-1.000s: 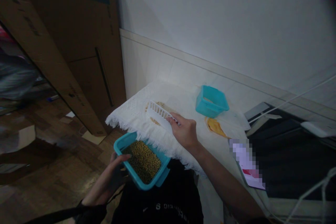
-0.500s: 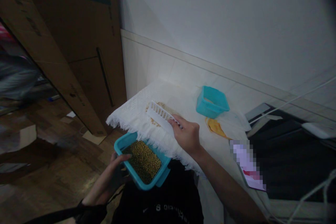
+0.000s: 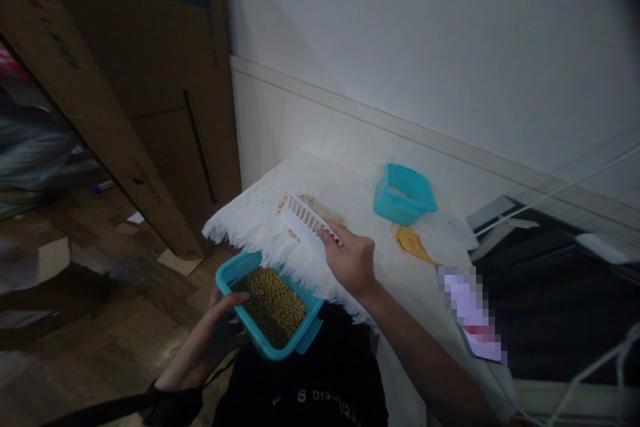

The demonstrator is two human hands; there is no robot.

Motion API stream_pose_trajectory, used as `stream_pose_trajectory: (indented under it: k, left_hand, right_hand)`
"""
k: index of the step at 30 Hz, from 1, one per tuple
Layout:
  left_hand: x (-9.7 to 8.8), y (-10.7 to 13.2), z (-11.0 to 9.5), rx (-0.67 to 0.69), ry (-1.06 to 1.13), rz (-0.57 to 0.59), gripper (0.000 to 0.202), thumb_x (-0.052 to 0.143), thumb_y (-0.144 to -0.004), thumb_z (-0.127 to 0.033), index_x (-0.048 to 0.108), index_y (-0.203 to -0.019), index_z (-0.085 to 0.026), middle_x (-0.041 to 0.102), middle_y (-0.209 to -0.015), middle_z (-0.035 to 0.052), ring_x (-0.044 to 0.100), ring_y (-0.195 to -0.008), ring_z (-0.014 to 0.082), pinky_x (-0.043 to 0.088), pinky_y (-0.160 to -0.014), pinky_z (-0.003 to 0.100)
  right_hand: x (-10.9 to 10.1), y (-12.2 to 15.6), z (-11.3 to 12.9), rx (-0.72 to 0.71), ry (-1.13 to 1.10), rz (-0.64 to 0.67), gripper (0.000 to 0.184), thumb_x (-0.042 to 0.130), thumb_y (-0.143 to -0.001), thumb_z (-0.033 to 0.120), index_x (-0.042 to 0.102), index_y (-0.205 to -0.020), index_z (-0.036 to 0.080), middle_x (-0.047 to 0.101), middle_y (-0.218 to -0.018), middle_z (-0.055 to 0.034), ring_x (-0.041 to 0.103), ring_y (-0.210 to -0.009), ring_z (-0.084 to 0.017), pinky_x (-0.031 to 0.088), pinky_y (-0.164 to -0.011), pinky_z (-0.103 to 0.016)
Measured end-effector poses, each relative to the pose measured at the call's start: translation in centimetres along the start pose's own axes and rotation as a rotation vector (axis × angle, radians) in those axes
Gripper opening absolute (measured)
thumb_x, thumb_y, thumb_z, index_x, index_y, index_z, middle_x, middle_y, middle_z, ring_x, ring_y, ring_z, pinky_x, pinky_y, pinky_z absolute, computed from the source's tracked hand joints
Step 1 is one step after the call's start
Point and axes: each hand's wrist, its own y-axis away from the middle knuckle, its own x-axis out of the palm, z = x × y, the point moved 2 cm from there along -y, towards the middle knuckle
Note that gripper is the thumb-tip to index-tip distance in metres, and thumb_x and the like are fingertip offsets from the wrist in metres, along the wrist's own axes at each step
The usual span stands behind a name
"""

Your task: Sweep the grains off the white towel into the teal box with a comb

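Below the table's front edge, my left hand (image 3: 217, 330) grips the left side of a blue-green plastic tub (image 3: 277, 352), thumb over the rim. Inside it lie yellow soybeans (image 3: 280, 297) and smaller green beans, partly in shadow. My right hand (image 3: 351, 263) is closed around the near end of a white slotted plastic scraper (image 3: 303, 225). The scraper lies low over the white tablecloth (image 3: 253, 210), beside a spread of small pale beans or grains (image 3: 325, 208). Whether it touches the cloth I cannot tell.
A second blue-green tub (image 3: 393, 201) stands toward the wall, with a yellow cloth-like piece (image 3: 414, 243) in front of it. A blurred-out phone-like panel (image 3: 473, 320) lies at the right. A large cardboard box (image 3: 165, 80) rises on the left.
My right hand and the near end of the scraper have shifted slightly left. The tub in my left hand has moved a touch left and up; its contents look the same.
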Motion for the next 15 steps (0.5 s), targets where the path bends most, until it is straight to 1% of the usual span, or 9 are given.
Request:
stream_pose_trajectory:
  k: [3,6,8,11,15]
  left_hand:
    - [-0.19,-0.10,-0.05,0.001,0.001,-0.010,0.054,0.082,-0.082,-0.034,0.056,-0.130,-0.033,0.074,-0.124,0.0059,0.077,-0.103,0.0296,0.063,-0.086,0.045]
    - [-0.50,-0.22,0.00,-0.001,0.000,-0.025,0.048,0.082,-0.083,-0.034,0.056,-0.124,-0.033,0.074,-0.121,0.0046,0.077,-0.100,0.0282,0.062,-0.083,0.043]
    - [-0.70,-0.30,0.01,0.006,-0.004,-0.029,0.044,0.081,-0.084,-0.034,0.057,-0.121,-0.032,0.073,-0.122,0.0042,0.077,-0.100,0.0270,0.062,-0.084,0.042]
    - [-0.86,-0.40,-0.08,0.010,0.000,-0.026,0.045,0.081,-0.085,-0.035,0.057,-0.123,-0.032,0.072,-0.123,0.0044,0.075,-0.101,0.0263,0.061,-0.086,0.043]
    - [-0.86,-0.51,-0.39,0.009,0.016,-0.036,0.046,0.080,-0.085,-0.034,0.055,-0.123,-0.034,0.071,-0.120,0.0040,0.075,-0.100,0.0264,0.061,-0.086,0.043]
  right_hand:
    - [0.18,0.16,0.07,-0.026,0.001,0.000,0.023,0.064,-0.098,0.026,0.086,-0.097,0.021,0.084,-0.077,-0.0063,0.075,-0.056,-0.018,0.057,-0.054,-0.023]
    - [0.31,0.29,-0.03,-0.062,-0.009,0.002,0.022,0.065,-0.098,0.025,0.086,-0.101,0.020,0.085,-0.083,-0.0080,0.078,-0.061,-0.019,0.060,-0.057,-0.025]
    - [0.45,0.28,-0.13,-0.082,-0.016,0.026,0.021,0.066,-0.097,0.024,0.086,-0.102,0.020,0.085,-0.087,-0.0083,0.079,-0.064,-0.020,0.062,-0.059,-0.026]
    - [0.64,0.22,-0.17,-0.106,-0.027,0.066,0.019,0.068,-0.096,0.022,0.086,-0.103,0.022,0.086,-0.089,-0.0073,0.080,-0.067,-0.020,0.064,-0.062,-0.027]
    - [0.70,0.20,-0.03,-0.116,-0.035,0.067,0.018,0.069,-0.096,0.022,0.086,-0.103,0.022,0.086,-0.089,-0.0064,0.081,-0.069,-0.021,0.064,-0.062,-0.027]
